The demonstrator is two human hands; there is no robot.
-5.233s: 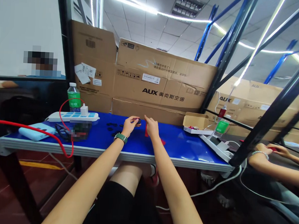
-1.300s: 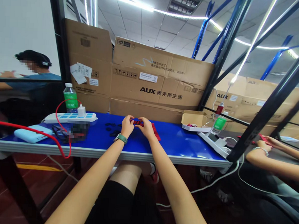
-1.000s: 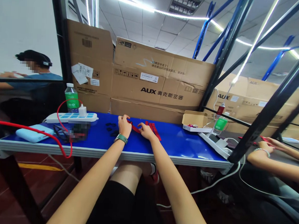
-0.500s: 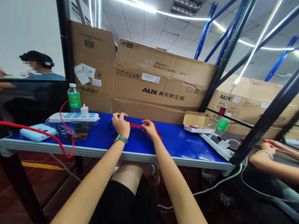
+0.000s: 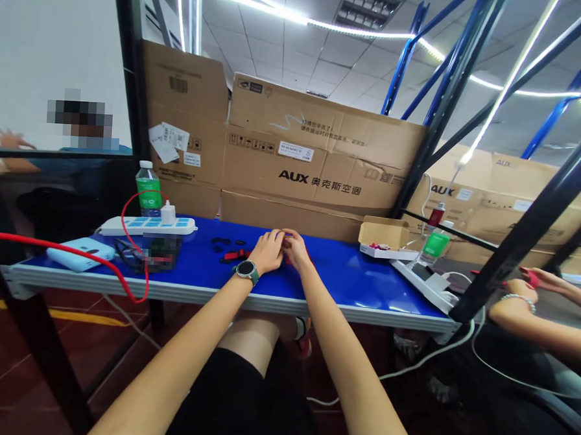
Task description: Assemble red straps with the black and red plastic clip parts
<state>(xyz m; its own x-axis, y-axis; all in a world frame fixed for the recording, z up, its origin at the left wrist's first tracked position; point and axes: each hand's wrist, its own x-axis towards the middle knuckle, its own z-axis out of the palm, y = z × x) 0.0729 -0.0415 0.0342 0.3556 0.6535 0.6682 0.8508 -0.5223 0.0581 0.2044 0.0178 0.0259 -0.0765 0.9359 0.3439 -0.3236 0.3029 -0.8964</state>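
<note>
My left hand [image 5: 268, 250], with a watch on its wrist, and my right hand [image 5: 296, 249] are side by side over the blue table [image 5: 355, 282], fingertips meeting. Both have their fingers closed on a red strap [image 5: 232, 255], most of which is hidden under and between the hands. One end of it, with a black piece on it, sticks out to the left of my left hand. A bit of red also shows behind my right hand. Small black parts [image 5: 221, 242] lie on the table left of my hands, too small to make out.
At left are a power strip [image 5: 119, 227], a green-labelled bottle [image 5: 148, 187], a light blue case [image 5: 80, 254] and a red cable [image 5: 75, 244]. A small open box [image 5: 384, 238] and another power strip [image 5: 421, 285] are at right. Cardboard [image 5: 317, 160] stands behind. A co-worker's hands [image 5: 530, 288] are at far right.
My left hand has moved right along the red strap to meet my right hand. The strap's left end with the black piece and the small black parts are now uncovered.
</note>
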